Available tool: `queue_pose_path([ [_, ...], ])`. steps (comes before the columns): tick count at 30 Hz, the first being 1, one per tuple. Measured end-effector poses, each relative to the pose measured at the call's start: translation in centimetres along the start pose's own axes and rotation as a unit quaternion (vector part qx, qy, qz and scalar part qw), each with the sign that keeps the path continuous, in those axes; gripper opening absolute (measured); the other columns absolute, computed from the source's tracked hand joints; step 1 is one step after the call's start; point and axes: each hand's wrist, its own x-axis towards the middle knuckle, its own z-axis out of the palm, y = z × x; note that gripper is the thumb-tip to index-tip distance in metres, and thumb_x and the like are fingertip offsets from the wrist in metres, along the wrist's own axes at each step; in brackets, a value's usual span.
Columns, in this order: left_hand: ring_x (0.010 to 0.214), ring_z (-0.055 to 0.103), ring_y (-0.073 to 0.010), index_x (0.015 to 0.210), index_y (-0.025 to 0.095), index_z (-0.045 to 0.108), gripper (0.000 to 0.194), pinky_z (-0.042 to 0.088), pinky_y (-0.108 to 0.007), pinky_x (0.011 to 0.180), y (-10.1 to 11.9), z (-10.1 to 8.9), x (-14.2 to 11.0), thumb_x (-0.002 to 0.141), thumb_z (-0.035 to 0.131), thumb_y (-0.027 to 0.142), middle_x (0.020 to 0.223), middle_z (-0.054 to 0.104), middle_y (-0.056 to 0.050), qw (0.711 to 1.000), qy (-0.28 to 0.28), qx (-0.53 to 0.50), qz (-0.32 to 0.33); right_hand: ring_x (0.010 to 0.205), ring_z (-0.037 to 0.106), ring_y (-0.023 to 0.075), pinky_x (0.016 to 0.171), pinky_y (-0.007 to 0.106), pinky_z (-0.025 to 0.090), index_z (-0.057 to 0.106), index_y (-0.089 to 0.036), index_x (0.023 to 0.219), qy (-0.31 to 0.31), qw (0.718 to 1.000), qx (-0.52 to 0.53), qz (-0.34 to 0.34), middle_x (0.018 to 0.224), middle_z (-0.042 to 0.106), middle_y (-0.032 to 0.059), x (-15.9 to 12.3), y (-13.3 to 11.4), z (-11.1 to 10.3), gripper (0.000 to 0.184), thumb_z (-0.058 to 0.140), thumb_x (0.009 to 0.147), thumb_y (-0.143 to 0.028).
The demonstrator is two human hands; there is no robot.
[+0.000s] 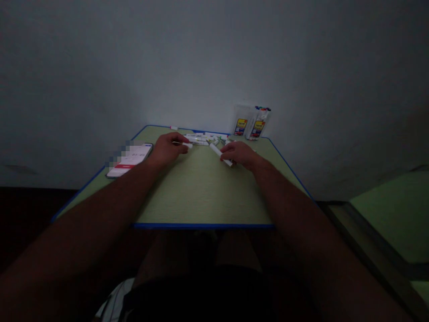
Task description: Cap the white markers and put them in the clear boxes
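Note:
Both my arms reach across a small green table with a blue edge. My left hand is closed on a white marker near the table's far side. My right hand grips another white marker, which points up and to the left. Between and behind the hands lies a loose heap of several white markers.
A phone with a lit screen lies at the left of the table. Two clear marker packs stand against the wall at the far right corner. A second green surface is at the right. My knees are under the near edge.

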Motion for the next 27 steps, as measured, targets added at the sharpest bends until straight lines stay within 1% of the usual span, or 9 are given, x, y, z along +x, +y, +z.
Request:
queue_pose_path([
  [5,0.076,0.066,-0.0201,0.084,0.019,0.07,0.025,0.054,-0.038,0.078,-0.1,0.0,0.0,0.06,0.076,0.016,0.077,0.071,-0.003,0.999,-0.002,-0.024,-0.029,0.06,0.056,0.0117,0.057,0.024,0.042,0.079,-0.016,0.086,0.001,0.999,-0.033,-0.019,0.071,0.071,0.0024,-0.2,-0.2,-0.2,0.018,0.078,0.068,-0.016],
  [9,0.079,0.066,-0.0205,0.084,0.019,0.07,0.024,0.053,-0.038,0.08,-0.4,-0.1,0.1,0.061,0.077,0.015,0.081,0.072,-0.004,1.0,-0.016,-0.014,-0.019,0.064,0.056,0.012,0.063,0.025,0.043,0.08,-0.017,0.085,0.006,0.998,-0.048,-0.031,0.072,0.071,0.0018,-0.4,-0.5,-0.2,0.017,0.078,0.068,-0.017],
  [14,0.083,0.066,-0.0224,0.084,0.019,0.071,0.024,0.052,-0.038,0.079,-0.7,-0.2,0.1,0.061,0.078,0.017,0.085,0.073,-0.006,1.0,-0.03,0.006,-0.004,0.068,0.058,0.0123,0.069,0.026,0.045,0.081,-0.019,0.085,0.001,0.998,-0.038,-0.051,0.073,0.071,0.001,-0.4,-0.4,-0.1,0.017,0.078,0.068,-0.016],
  [23,0.082,0.066,-0.0219,0.083,0.019,0.071,0.022,0.05,-0.039,0.082,1.2,-0.1,-1.0,0.062,0.079,0.018,0.084,0.072,-0.004,0.998,-0.051,0.038,-0.019,0.071,0.061,0.0133,0.074,0.028,0.047,0.081,-0.016,0.088,-0.001,0.997,-0.048,-0.068,0.079,0.074,0.004,-0.5,-0.4,0.0,0.02,0.074,0.07,-0.014],
  [27,0.082,0.065,-0.022,0.084,0.018,0.071,0.022,0.05,-0.038,0.082,1.3,-0.1,-1.2,0.063,0.079,0.018,0.083,0.072,-0.004,0.997,-0.061,0.04,-0.015,0.072,0.062,0.0135,0.072,0.028,0.046,0.081,-0.017,0.089,-0.006,0.997,-0.038,-0.069,0.08,0.075,0.0041,-0.4,-0.1,0.0,0.021,0.074,0.07,-0.014],
])
